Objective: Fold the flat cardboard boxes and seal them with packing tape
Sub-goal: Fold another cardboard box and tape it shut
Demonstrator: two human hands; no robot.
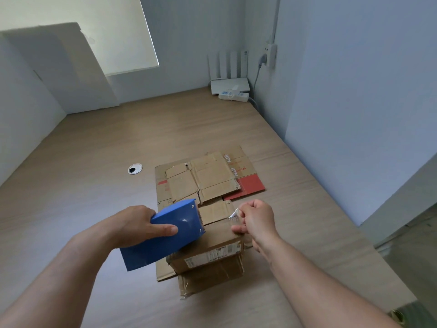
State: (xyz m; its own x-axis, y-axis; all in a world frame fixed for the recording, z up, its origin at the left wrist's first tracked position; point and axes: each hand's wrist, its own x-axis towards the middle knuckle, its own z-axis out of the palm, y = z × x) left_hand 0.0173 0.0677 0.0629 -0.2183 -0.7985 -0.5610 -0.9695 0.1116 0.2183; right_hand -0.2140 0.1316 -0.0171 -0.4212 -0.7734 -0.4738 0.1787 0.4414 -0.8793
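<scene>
Your left hand [139,224] grips the blue tape dispenser [165,242] from the side, with the thumb lying along its near face and the fingers curled over the top. The front of the dispenser rests on the left part of the top of the folded cardboard box [220,245]. Your right hand [256,217] is over the right edge of the box top, fingers curled, and it pinches the loose end of the clear packing tape [234,214]. The 2 hands are apart, with the top flaps of the box between them.

The box stands upright on the wooden table [94,174], toward the near edge and a little right of the middle. A shipping label [212,254] is on the side that faces you. A flat piece of cardboard [163,268] shows from under its left side.

Just behind the box, nearer the middle of the table, lies a pile of flat cardboard boxes [208,178]; the lowest one has a red panel [250,185] at its right. A round cable grommet [135,168] is in the table left of the pile. In the far right corner are a white router [229,85] and a white power strip [234,95]. A large board [66,72] leans on the wall at the far left corner.
</scene>
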